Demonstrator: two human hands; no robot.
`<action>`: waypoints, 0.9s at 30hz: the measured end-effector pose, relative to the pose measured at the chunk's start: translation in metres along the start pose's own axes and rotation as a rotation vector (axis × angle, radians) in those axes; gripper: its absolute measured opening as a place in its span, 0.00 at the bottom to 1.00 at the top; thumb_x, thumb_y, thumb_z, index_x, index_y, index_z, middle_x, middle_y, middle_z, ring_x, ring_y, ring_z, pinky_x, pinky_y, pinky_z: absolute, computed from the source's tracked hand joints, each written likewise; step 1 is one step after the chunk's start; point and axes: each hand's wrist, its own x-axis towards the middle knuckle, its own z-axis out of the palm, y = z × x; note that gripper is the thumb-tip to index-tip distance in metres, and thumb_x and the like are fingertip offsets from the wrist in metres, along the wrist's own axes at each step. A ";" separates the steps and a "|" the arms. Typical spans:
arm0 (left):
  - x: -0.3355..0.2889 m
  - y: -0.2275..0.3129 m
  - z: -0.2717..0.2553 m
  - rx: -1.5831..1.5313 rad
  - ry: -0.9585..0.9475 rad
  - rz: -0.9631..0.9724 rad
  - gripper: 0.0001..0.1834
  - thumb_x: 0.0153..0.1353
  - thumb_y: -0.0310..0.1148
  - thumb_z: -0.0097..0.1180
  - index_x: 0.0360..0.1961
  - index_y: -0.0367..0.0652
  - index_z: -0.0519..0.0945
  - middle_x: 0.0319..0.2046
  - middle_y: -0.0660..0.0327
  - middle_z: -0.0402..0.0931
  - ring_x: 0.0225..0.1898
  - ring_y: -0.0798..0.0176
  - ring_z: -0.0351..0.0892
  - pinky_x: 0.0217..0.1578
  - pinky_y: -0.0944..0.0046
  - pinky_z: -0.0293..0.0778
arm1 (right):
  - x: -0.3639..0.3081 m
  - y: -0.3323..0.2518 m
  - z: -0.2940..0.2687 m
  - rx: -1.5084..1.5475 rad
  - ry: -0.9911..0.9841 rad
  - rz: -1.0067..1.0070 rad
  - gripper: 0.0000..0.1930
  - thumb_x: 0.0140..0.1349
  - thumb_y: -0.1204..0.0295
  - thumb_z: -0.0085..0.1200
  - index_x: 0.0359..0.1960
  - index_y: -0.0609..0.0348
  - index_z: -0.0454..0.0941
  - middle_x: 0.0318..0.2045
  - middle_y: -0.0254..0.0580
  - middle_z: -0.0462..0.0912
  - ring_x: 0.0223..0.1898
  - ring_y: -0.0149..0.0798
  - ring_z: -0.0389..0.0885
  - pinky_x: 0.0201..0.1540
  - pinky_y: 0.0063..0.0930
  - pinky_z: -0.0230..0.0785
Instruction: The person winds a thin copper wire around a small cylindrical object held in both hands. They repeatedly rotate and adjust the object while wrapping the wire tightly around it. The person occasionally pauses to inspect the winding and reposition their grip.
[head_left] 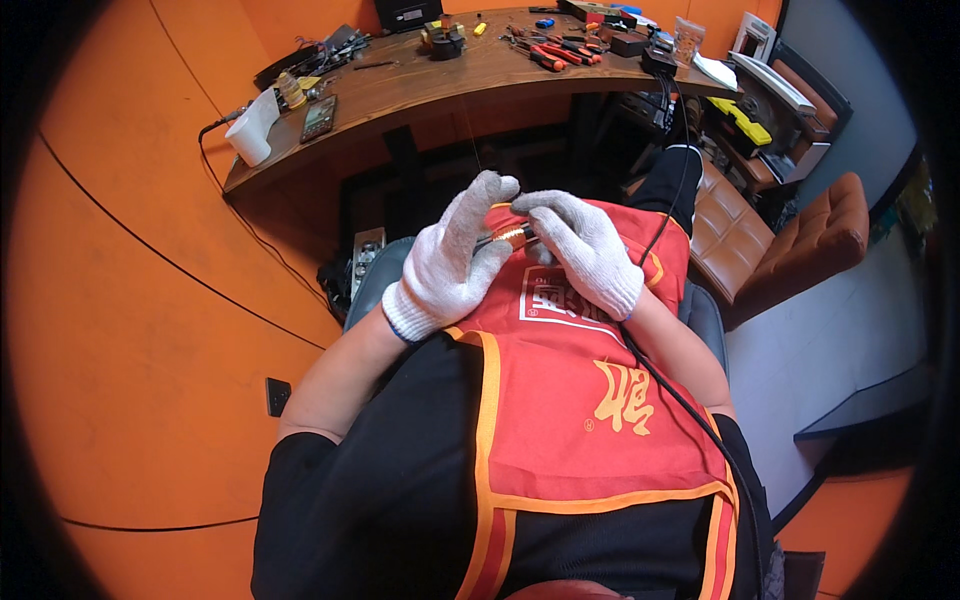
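In front of my red apron [560, 470] a dark rod with a band of copper wire [512, 236] wound round its middle lies between my two hands. White knitted gloves cover both. My left hand [440, 262] pinches the rod's left end near the thumb, its other fingers reaching up above the coil. At the right end, my right hand [588, 250] has its fingers curled over the rod; its fingertips are partly hidden. A thin wire [472, 125] rises from near my left fingertips toward the table.
A curved wooden table [400, 92] stands ahead, with red-handled pliers [555, 54], a phone [319, 118], a white paper roll [250, 135] and a dark spool [443, 42]. A brown chair [800, 245] is at the right. A black cable [690, 405] passes over my right arm.
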 end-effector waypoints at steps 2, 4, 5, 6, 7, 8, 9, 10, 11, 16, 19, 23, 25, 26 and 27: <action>0.000 0.000 0.000 0.017 -0.008 0.021 0.51 0.63 0.15 0.62 0.84 0.46 0.51 0.67 0.43 0.76 0.61 0.43 0.84 0.51 0.58 0.85 | 0.000 0.000 -0.001 -0.027 -0.008 0.051 0.14 0.80 0.66 0.53 0.57 0.63 0.81 0.46 0.35 0.84 0.43 0.23 0.79 0.46 0.19 0.75; 0.000 0.001 0.000 -0.010 0.019 -0.011 0.51 0.63 0.16 0.61 0.84 0.46 0.51 0.67 0.43 0.76 0.61 0.43 0.85 0.51 0.57 0.85 | 0.001 0.002 0.001 -0.090 -0.025 0.023 0.15 0.80 0.66 0.53 0.58 0.62 0.81 0.46 0.35 0.84 0.43 0.23 0.80 0.46 0.19 0.76; 0.000 0.002 0.000 -0.015 0.026 -0.024 0.51 0.63 0.16 0.61 0.84 0.46 0.51 0.67 0.43 0.76 0.61 0.43 0.85 0.51 0.57 0.85 | 0.002 0.003 0.003 -0.126 0.000 -0.083 0.14 0.80 0.66 0.53 0.58 0.62 0.82 0.46 0.35 0.84 0.44 0.23 0.80 0.47 0.20 0.77; -0.001 0.002 -0.001 -0.028 0.036 -0.044 0.51 0.63 0.16 0.61 0.84 0.47 0.50 0.67 0.43 0.76 0.61 0.43 0.85 0.52 0.57 0.85 | 0.003 0.005 0.005 -0.143 0.002 -0.172 0.14 0.80 0.66 0.53 0.57 0.62 0.82 0.46 0.35 0.84 0.45 0.23 0.80 0.48 0.20 0.77; -0.001 0.003 -0.002 -0.034 0.040 -0.059 0.51 0.63 0.16 0.61 0.84 0.47 0.50 0.68 0.42 0.76 0.61 0.43 0.85 0.52 0.57 0.84 | 0.003 0.006 0.007 -0.165 0.003 -0.249 0.14 0.80 0.66 0.53 0.57 0.62 0.82 0.46 0.35 0.84 0.45 0.23 0.80 0.49 0.21 0.77; -0.001 0.003 -0.003 -0.042 0.044 -0.074 0.51 0.63 0.16 0.61 0.84 0.47 0.50 0.68 0.42 0.75 0.61 0.43 0.85 0.52 0.57 0.84 | 0.003 0.007 0.008 -0.180 0.014 -0.313 0.14 0.80 0.67 0.53 0.57 0.63 0.82 0.46 0.36 0.84 0.46 0.23 0.80 0.49 0.21 0.77; 0.000 0.003 -0.004 -0.072 0.044 -0.088 0.51 0.64 0.16 0.60 0.84 0.48 0.50 0.69 0.43 0.74 0.61 0.43 0.84 0.54 0.57 0.84 | 0.003 0.008 0.008 -0.144 0.012 -0.277 0.14 0.80 0.67 0.53 0.57 0.63 0.82 0.45 0.36 0.84 0.44 0.23 0.80 0.47 0.21 0.77; 0.000 0.003 -0.004 -0.063 0.039 -0.061 0.51 0.64 0.16 0.60 0.84 0.47 0.50 0.69 0.43 0.74 0.61 0.42 0.84 0.54 0.57 0.84 | 0.003 0.009 0.007 -0.101 0.018 -0.227 0.14 0.80 0.67 0.53 0.57 0.63 0.82 0.44 0.36 0.84 0.43 0.23 0.80 0.46 0.21 0.76; 0.001 0.003 -0.004 -0.053 0.035 -0.034 0.50 0.64 0.16 0.60 0.84 0.47 0.51 0.69 0.43 0.74 0.61 0.42 0.84 0.53 0.57 0.84 | 0.002 0.009 0.006 -0.057 0.005 -0.189 0.14 0.80 0.67 0.53 0.56 0.63 0.82 0.43 0.35 0.84 0.41 0.23 0.80 0.44 0.20 0.76; 0.001 0.003 -0.004 0.129 -0.001 0.055 0.49 0.62 0.16 0.61 0.82 0.45 0.54 0.69 0.44 0.74 0.58 0.39 0.85 0.50 0.56 0.86 | 0.002 0.007 -0.006 0.000 -0.081 -0.012 0.13 0.81 0.67 0.51 0.57 0.62 0.81 0.37 0.30 0.81 0.33 0.22 0.75 0.34 0.20 0.67; 0.001 0.004 -0.004 0.110 0.030 0.011 0.48 0.61 0.16 0.62 0.81 0.44 0.55 0.69 0.44 0.74 0.53 0.40 0.87 0.47 0.56 0.87 | 0.004 0.010 0.001 0.042 -0.066 -0.126 0.13 0.81 0.68 0.51 0.58 0.62 0.81 0.38 0.30 0.82 0.35 0.23 0.77 0.37 0.19 0.69; 0.001 0.004 -0.004 0.066 0.062 -0.008 0.48 0.61 0.16 0.62 0.81 0.44 0.55 0.68 0.45 0.75 0.46 0.42 0.89 0.44 0.56 0.87 | 0.004 0.010 0.006 -0.048 -0.003 -0.212 0.14 0.81 0.69 0.50 0.59 0.63 0.81 0.39 0.35 0.83 0.36 0.24 0.78 0.40 0.20 0.72; 0.001 0.005 -0.005 0.090 0.048 0.001 0.48 0.61 0.16 0.61 0.81 0.44 0.55 0.68 0.45 0.75 0.43 0.42 0.90 0.43 0.56 0.87 | 0.003 0.007 0.003 -0.051 -0.026 -0.122 0.14 0.81 0.69 0.50 0.59 0.63 0.80 0.39 0.37 0.83 0.37 0.25 0.79 0.42 0.21 0.74; 0.000 0.005 -0.006 0.101 0.026 -0.006 0.48 0.61 0.16 0.61 0.81 0.44 0.55 0.68 0.45 0.75 0.43 0.43 0.90 0.43 0.56 0.87 | 0.002 0.005 -0.002 -0.090 -0.056 -0.074 0.14 0.81 0.69 0.50 0.59 0.63 0.80 0.39 0.37 0.83 0.38 0.25 0.79 0.43 0.22 0.75; 0.000 0.005 -0.007 0.101 0.009 -0.013 0.49 0.61 0.15 0.61 0.81 0.44 0.55 0.69 0.45 0.75 0.42 0.43 0.90 0.42 0.56 0.86 | 0.002 0.004 -0.004 -0.129 -0.084 -0.026 0.14 0.81 0.69 0.50 0.59 0.63 0.80 0.40 0.37 0.84 0.39 0.26 0.80 0.45 0.23 0.75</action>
